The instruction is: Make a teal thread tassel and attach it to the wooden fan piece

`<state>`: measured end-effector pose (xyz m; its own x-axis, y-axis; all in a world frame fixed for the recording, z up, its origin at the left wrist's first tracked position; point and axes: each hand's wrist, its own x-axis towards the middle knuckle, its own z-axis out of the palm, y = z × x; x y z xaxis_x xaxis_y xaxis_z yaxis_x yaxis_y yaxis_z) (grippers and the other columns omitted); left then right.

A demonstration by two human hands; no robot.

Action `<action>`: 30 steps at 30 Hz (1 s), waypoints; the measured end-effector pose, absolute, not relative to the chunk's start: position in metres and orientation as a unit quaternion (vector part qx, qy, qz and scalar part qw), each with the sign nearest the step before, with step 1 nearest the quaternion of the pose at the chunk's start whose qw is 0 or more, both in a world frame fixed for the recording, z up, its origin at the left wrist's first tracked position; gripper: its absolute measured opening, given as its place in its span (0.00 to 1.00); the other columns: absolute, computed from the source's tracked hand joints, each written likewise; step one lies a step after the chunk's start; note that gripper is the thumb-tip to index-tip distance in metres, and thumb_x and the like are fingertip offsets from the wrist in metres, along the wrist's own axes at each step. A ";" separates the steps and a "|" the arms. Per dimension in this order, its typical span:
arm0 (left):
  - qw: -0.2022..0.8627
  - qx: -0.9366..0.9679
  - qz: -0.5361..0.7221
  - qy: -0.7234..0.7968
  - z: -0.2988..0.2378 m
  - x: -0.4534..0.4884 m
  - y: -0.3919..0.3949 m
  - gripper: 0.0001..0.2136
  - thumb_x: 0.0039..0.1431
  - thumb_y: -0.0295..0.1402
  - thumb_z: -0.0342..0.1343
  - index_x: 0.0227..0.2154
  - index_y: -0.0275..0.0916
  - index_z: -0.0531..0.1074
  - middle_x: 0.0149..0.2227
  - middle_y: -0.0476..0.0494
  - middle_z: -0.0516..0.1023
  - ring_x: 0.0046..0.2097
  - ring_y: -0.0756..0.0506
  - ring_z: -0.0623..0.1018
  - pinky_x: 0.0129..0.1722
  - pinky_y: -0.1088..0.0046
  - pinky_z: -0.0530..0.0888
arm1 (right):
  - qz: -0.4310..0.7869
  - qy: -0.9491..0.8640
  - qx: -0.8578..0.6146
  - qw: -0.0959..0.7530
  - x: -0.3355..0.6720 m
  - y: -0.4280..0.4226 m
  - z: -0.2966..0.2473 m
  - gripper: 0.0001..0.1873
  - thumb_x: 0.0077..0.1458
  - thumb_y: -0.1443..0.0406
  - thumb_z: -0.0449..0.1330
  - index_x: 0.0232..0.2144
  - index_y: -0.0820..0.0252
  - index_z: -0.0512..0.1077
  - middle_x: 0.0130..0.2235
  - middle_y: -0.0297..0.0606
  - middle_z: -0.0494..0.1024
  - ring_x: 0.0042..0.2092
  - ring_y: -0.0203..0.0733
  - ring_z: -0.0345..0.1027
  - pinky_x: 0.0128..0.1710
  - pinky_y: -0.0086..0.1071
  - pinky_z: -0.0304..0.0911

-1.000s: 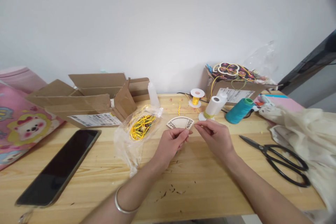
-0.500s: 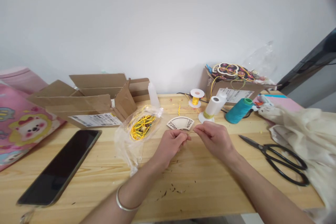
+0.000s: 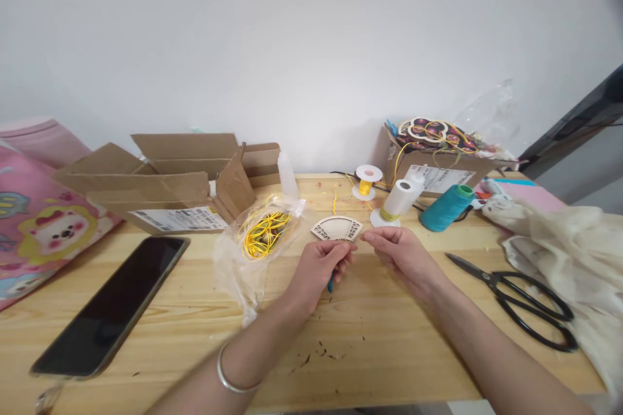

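A fan-shaped wooden pendant (image 3: 337, 228) with cut-out ends lies over the middle of the table, a short yellow cord (image 3: 334, 203) running up from its top. My left hand (image 3: 327, 260) is closed at the pendant's lower edge, thumb and forefinger pinched together there. Beneath its fingers a small bit of teal thread (image 3: 331, 283) shows; the rest is hidden. Just right of the pendant, my right hand (image 3: 396, 253) pinches thumb to forefinger. Whatever lies between those fingertips is too fine to make out.
Left: a phone (image 3: 111, 305), an open cardboard box (image 3: 150, 191) and a plastic bag of yellow cord (image 3: 265, 233). Right: black scissors (image 3: 511, 298), a teal thread cone (image 3: 446, 207), a white spool (image 3: 396, 201), a yellow spool (image 3: 365, 187), a filled box (image 3: 438, 168) and cream cloth (image 3: 559, 259).
My right hand has turned slightly, its fingers loosening from a tighter fist into a pinch. The teal bit has come into sight below my left hand, which stays at the pendant.
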<state>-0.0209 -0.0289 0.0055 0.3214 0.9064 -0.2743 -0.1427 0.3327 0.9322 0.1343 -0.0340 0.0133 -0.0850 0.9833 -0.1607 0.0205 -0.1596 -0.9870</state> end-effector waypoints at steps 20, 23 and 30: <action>0.724 0.414 0.396 0.384 0.009 -0.017 -0.033 0.14 0.47 0.41 0.55 0.31 0.34 0.75 0.28 0.43 0.77 0.27 0.52 0.72 0.26 0.79 0.68 | -0.079 -0.787 -0.509 0.341 0.121 -0.046 0.004 0.12 0.54 0.66 0.50 0.27 0.58 0.74 0.20 0.34 0.70 0.22 0.29 0.61 0.20 0.25 0.49; 0.714 0.422 0.393 0.397 0.008 -0.017 -0.032 0.14 0.48 0.40 0.55 0.31 0.35 0.75 0.27 0.45 0.77 0.26 0.53 0.71 0.26 0.80 0.68 | -0.093 -0.791 -0.513 0.321 0.120 -0.048 0.006 0.12 0.54 0.66 0.50 0.25 0.58 0.72 0.19 0.33 0.69 0.21 0.29 0.59 0.19 0.26 0.44; 0.715 0.426 0.394 0.391 0.002 -0.017 -0.032 0.14 0.49 0.40 0.54 0.32 0.34 0.75 0.28 0.45 0.76 0.29 0.52 0.72 0.30 0.79 0.68 | -0.120 -0.807 -0.523 0.246 0.121 -0.053 0.006 0.12 0.54 0.65 0.49 0.24 0.57 0.70 0.19 0.32 0.66 0.21 0.29 0.54 0.19 0.27 0.38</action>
<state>-0.0167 -0.0325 0.0015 0.3842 0.8960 -0.2224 -0.2307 0.3265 0.9166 0.1213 -0.0529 0.0062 -0.3327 0.7853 0.5221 0.9033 0.4244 -0.0627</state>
